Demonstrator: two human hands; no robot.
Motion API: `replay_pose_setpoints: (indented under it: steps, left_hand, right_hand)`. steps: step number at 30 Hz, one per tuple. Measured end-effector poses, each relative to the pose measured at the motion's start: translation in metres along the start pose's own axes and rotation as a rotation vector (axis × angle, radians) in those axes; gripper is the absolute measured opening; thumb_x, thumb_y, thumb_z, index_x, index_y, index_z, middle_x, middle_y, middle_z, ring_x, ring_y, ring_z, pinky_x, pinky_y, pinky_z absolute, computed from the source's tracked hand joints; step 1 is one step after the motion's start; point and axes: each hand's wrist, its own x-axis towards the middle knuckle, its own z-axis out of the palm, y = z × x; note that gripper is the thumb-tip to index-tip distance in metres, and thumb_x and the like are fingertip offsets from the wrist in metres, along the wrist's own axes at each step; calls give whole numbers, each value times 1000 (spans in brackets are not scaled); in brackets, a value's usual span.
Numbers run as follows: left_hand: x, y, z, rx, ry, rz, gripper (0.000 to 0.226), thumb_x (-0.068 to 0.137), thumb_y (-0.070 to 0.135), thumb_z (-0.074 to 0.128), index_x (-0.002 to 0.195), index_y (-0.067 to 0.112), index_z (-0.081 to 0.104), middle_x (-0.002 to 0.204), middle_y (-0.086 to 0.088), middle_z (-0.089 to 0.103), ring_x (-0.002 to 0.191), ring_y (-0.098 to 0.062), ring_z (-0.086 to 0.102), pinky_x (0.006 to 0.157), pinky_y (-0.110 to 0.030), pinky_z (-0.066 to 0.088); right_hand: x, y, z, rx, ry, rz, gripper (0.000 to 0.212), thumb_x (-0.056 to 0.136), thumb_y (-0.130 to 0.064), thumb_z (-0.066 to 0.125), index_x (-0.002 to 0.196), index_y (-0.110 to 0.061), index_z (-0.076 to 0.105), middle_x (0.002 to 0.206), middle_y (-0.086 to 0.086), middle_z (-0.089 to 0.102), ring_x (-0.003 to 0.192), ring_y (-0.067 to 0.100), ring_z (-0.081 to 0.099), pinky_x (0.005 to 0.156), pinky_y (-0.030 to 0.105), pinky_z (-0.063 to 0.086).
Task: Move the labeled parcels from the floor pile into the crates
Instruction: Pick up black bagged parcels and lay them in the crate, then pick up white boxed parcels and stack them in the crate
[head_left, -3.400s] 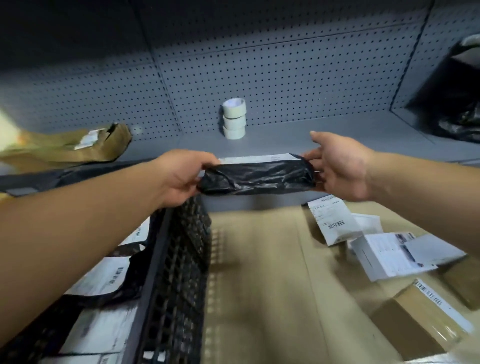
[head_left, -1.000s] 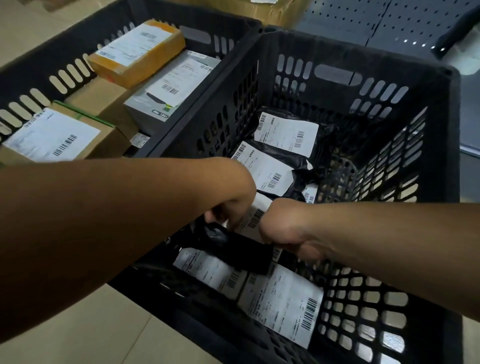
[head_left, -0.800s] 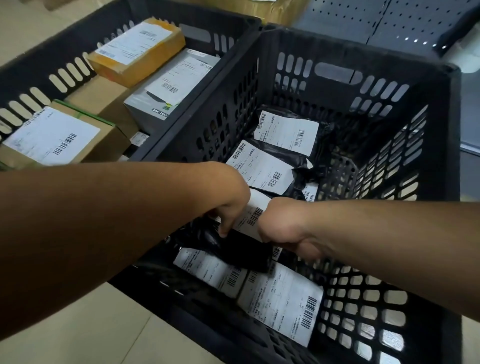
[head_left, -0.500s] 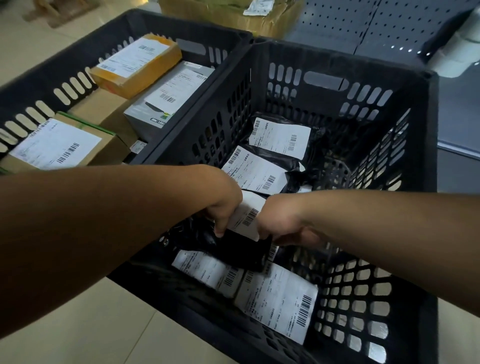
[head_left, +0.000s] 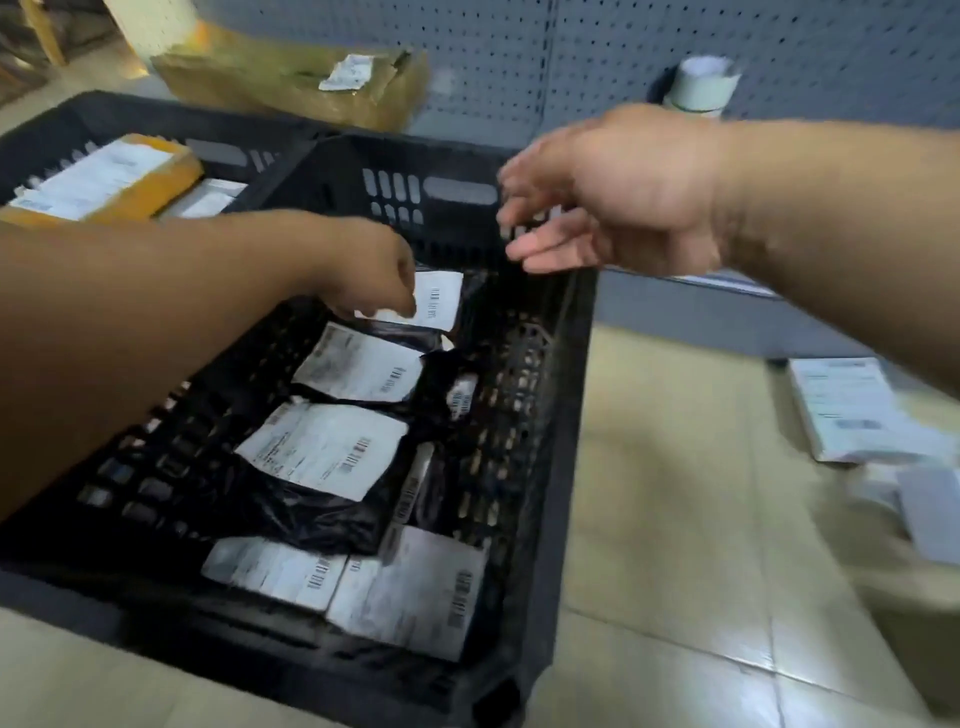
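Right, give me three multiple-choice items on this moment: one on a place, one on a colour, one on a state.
1. Where do the black labeled bags lie?
A. on the floor tiles
B. in the near crate
C. on the shelf

2. What colour is the near crate?
A. black
B. blue
C. red

3. How is the right hand?
A. gripping a bag
B. flat on the floor
C. held above the crate, fingers loose, holding nothing

Answers:
1 B, the bags rest inside its slotted walls.
2 A, its walls and rim are black.
3 C, nothing lies between its fingers; the left hand is down by a far label.
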Motion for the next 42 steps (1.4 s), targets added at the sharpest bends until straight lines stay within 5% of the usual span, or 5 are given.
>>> replay_pose_setpoints:
  steps: [14,20,26,33,42]
  left_hand:
    - [2,219,-24,-320,486,330,21,92,37,60,112,34,55,98,15,62,81,-11,61,67,-28,44]
    - [5,315,24,-456,261,331,21,91,38,67,111,36,59,96,17,68,57,5,56,51,-14,37]
    - [2,386,85,-521,-74,310,49,68,55,63,114,38,60,109,14,66,104,-16,66,98,-43,55]
    - [8,461,141,-753,-276,157,7,92,33,67,96,28,64,106,1,69,94,-19,70,76,-34,61]
    - [8,514,194,-996,-426,-130,30,95,35,65,121,23,59,115,0,61,100,-20,66,75,-33,61]
  right_hand:
    - [-93,154,-249,-78,499,266,33,101,-38,53,117,-12,63,111,10,71,81,26,73,73,35,63]
    - [-141,225,-325,-176,588,462,42,104,-46,45,117,-8,59,109,15,68,81,29,65,75,38,55]
    - [-174,269,-378,-267,603,538,45,106,-45,37,112,-7,60,101,15,66,83,27,56,76,37,45]
    - [-201,319,-418,-488,589,624,66,105,-49,33,111,7,66,115,27,69,83,29,54,76,38,42]
    - [-190,350,-426,-540,464,658,67,106,-55,26,145,-5,49,145,19,53,122,34,53,107,39,37]
